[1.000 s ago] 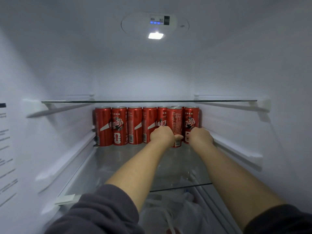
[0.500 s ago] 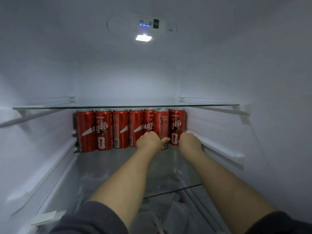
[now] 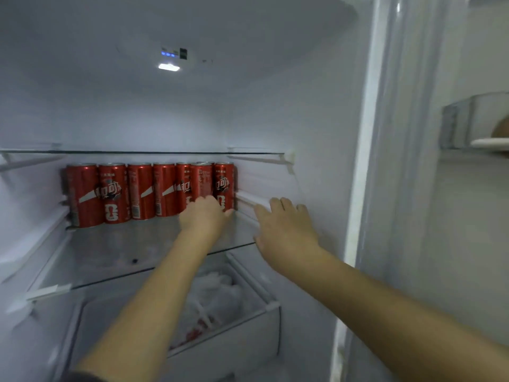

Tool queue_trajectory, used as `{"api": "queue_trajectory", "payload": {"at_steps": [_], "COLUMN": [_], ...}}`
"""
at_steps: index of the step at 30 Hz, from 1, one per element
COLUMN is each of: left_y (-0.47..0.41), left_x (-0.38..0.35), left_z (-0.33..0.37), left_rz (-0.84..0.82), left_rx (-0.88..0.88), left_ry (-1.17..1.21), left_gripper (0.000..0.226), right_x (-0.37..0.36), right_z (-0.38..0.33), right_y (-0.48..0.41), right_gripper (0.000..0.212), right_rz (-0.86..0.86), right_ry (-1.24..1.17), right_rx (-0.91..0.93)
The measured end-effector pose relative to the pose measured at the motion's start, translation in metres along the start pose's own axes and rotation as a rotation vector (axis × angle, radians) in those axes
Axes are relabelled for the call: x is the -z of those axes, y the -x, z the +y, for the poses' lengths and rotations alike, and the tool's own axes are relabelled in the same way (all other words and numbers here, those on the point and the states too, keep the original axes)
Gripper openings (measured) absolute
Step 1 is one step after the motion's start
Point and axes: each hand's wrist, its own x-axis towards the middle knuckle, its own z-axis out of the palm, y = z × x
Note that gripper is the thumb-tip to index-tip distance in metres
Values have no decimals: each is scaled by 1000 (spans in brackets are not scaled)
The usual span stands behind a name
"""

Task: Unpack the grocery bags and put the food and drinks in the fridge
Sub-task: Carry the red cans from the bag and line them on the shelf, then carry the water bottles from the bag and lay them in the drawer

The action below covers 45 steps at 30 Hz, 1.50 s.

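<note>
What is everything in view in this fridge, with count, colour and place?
cans: at least seven, red, upright at the back of the lower shelf, one ahead of the row
glass shelves: two, clear, one under the cans, one above
drawer: one, clear, below the shelves
plastic bag: one, white, inside the drawer
light: one, white, on the ceiling
door bin: one, clear, far right
left grip: one, bare, at the front can's base
right grip: one, bare, open, near the right wall
</note>
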Motion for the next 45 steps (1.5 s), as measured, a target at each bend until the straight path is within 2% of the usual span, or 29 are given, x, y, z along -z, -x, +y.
{"api": "queue_trajectory", "payload": {"at_steps": [3,4,6,7,10,13,17,31,40,45], "left_y": [89,116,165,188,254,315,396,639,828,943], "left_x": [-4,-7,-12,-14,-18,-19,-21,-32,-22,2], "left_z": [16,22,37,47,80,117,174,371,507,566], "left_rz": [256,303,339,345,366,369,268,-321,-682,-875], "left_rx": [-121,-144,-157,-159,-220,-286,-423,-987,-1308,-1469], "left_ry": [232,320,463,509,595,657,735,830,953,1004], "left_gripper": [57,63,76,79,74,68,67,76,71,71], "right_x": [23,32,40,46,62,76,94,124,180,224], "right_z": [16,22,40,50,80,107,145,257,309,318], "right_y": [60,81,123,146,217,280,365,690,877,988], "right_gripper": [68,73,73,74,71,67,69,72,69,69], "right_rz": [167,146,98,133,200,199,178,-34,-86,-140], "right_ry": [123,158,210,208,212,236,280,361,500,548], "right_rx": [12,30,62,63,-37,-82,-236,-1143,-1540,-1861]}}
